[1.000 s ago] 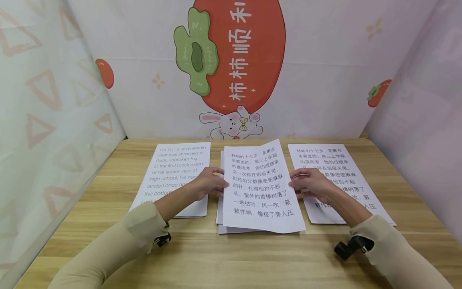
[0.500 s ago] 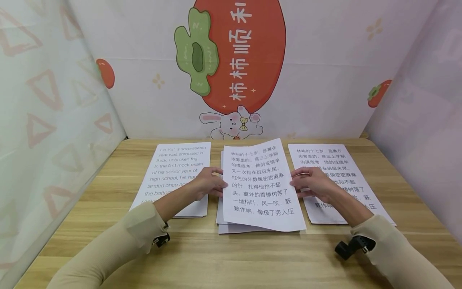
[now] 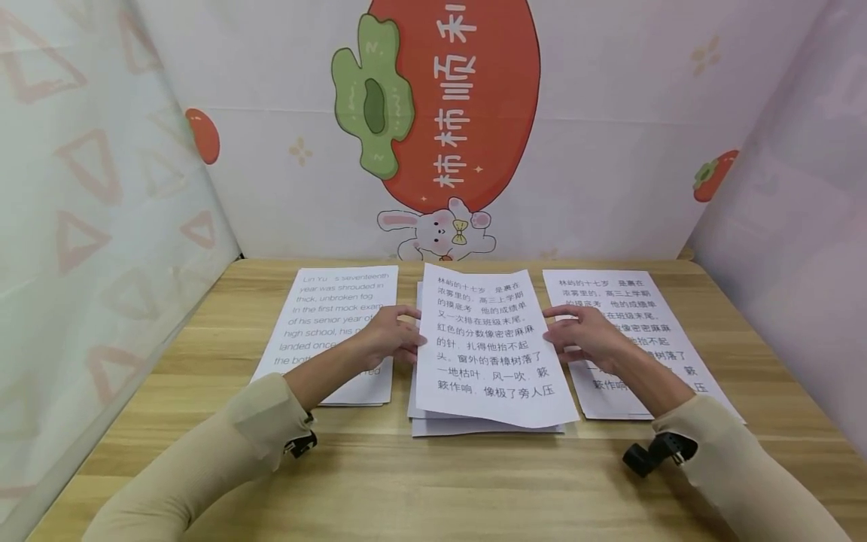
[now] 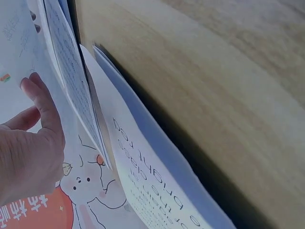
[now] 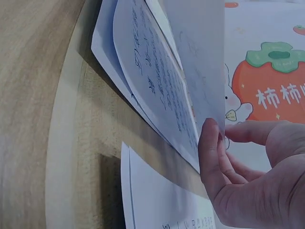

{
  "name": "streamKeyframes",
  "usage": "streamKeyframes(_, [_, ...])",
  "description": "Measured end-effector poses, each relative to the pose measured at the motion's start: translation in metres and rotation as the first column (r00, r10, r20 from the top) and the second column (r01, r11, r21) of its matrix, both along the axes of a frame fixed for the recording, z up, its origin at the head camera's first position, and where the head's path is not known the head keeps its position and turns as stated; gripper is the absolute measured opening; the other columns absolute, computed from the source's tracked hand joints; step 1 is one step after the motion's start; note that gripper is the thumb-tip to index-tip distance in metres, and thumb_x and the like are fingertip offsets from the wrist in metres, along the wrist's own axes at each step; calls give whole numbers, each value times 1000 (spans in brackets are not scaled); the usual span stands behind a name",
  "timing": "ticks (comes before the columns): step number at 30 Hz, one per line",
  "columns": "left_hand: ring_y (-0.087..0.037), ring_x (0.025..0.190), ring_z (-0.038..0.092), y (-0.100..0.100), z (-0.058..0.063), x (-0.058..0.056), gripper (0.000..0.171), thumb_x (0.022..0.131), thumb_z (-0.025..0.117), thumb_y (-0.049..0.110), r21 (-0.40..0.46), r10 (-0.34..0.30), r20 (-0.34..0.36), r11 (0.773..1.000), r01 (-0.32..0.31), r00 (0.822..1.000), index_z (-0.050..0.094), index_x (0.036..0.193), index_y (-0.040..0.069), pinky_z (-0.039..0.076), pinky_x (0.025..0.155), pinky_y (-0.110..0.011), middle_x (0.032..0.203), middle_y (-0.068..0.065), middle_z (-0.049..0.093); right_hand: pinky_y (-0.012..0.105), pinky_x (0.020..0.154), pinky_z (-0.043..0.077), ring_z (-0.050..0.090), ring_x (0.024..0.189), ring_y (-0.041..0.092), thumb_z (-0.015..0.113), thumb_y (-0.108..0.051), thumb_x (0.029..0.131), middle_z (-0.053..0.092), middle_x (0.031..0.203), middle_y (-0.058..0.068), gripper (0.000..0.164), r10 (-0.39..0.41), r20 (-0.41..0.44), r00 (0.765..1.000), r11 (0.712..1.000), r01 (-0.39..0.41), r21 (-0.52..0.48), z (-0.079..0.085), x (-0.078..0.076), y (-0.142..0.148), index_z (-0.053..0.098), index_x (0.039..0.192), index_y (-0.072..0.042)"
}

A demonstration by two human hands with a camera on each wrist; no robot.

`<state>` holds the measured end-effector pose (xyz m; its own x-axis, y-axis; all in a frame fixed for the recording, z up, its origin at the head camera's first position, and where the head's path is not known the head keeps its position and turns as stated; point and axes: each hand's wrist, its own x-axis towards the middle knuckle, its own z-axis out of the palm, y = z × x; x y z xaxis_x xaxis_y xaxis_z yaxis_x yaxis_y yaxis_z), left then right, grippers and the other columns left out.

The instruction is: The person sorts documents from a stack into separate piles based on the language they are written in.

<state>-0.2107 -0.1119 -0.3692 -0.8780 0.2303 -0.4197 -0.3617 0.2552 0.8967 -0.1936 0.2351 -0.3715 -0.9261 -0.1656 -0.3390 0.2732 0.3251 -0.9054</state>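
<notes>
While an English-printed stack lies on the left of the tabletop and a Chinese-printed stack on the right, both partly hidden, my left hand and right hand pinch opposite side edges of a bowed Chinese-printed sheet above the middle stack. Its long axis runs away from me, first line farthest.

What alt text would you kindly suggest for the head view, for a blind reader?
A person's left hand and right hand hold a Chinese-text sheet by its sides above more papers. On the wooden table, English pages lie at left, Chinese pages at right.
</notes>
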Motion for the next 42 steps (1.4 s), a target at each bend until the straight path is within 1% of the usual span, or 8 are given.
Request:
streamKeyframes(5, [-19, 68, 68, -3, 1, 0, 52, 93, 68, -10, -8, -3, -15, 1000, 3, 1000, 50, 141, 2, 62, 59, -26, 101, -14, 71, 30, 73, 64, 71, 88, 16, 65, -4, 99, 66, 112, 9, 60, 0, -9, 1000, 1000, 0, -27, 1, -2, -2, 38, 153, 2])
streamKeyframes(12, [-21, 76, 71, -6, 2, 0, 46, 95, 66, -8, -25, -1, -54, 1000, 0, 999, 53, 138, 1, 63, 66, -29, 103, -15, 72, 32, 77, 64, 71, 88, 17, 62, 0, 99, 68, 103, 5, 56, 19, -47, 999, 999, -21, -49, 3, -3, -8, 40, 150, 3])
streamKeyframes(15, [-21, 76, 71, -6, 2, 0, 44, 95, 65, -9, -15, -7, -68, 1000, 6, 998, 54, 136, 0, 62, 67, -29, 100, -14, 73, 32, 77, 64, 71, 87, 17, 63, -1, 99, 67, 101, 4, 55, 20, -55, 998, 998, -23, -55, 5, -3, -9, 41, 149, 3])
streamKeyframes(21, [-21, 75, 71, -3, 4, -1, 44, 95, 63, -10, 23, -1, -69, 1000, 2, 998, 52, 136, -1, 64, 69, -31, 101, -16, 72, 33, 76, 64, 70, 88, 16, 64, -2, 99, 65, 105, 5, 57, 5, -66, 998, 999, -8, -38, 11, -3, -4, 40, 151, 2])
streamKeyframes(27, [-21, 73, 70, 12, 5, -2, 43, 94, 61, -10, 74, -3, -66, 997, 7, 998, 51, 135, -3, 65, 70, -32, 99, -18, 72, 34, 79, 64, 70, 91, 15, 65, -4, 100, 61, 119, 12, 61, -13, -81, 997, 1000, 15, 15, 18, -5, 13, 38, 155, 0])
streamKeyframes(32, [-22, 74, 71, 28, 6, -6, 42, 94, 62, -9, 89, -13, -54, 996, 18, 998, 53, 134, 0, 64, 67, -29, 99, -19, 73, 34, 81, 63, 70, 93, 14, 65, -7, 101, 58, 128, 16, 63, -15, -98, 995, 999, 18, 35, 20, -5, 29, 36, 157, -2])
streamKeyframes(36, [-22, 75, 72, 42, 7, -10, 43, 95, 63, -6, 112, -27, -67, 993, 34, 997, 54, 136, 1, 64, 67, -27, 100, -20, 73, 33, 80, 64, 71, 93, 13, 64, -9, 102, 64, 122, 9, 61, -26, -108, 994, 999, 30, 35, 20, -4, 44, 36, 156, -1])
streamKeyframes(42, [-21, 74, 73, 62, 9, -15, 46, 94, 65, -4, 134, -64, -85, 988, 75, 994, 53, 138, 4, 65, 68, -28, 98, -19, 74, 31, 78, 64, 71, 91, 12, 65, -13, 102, 70, 105, -6, 61, -49, -122, 991, 997, 56, 50, 15, -5, 64, 38, 155, 2])
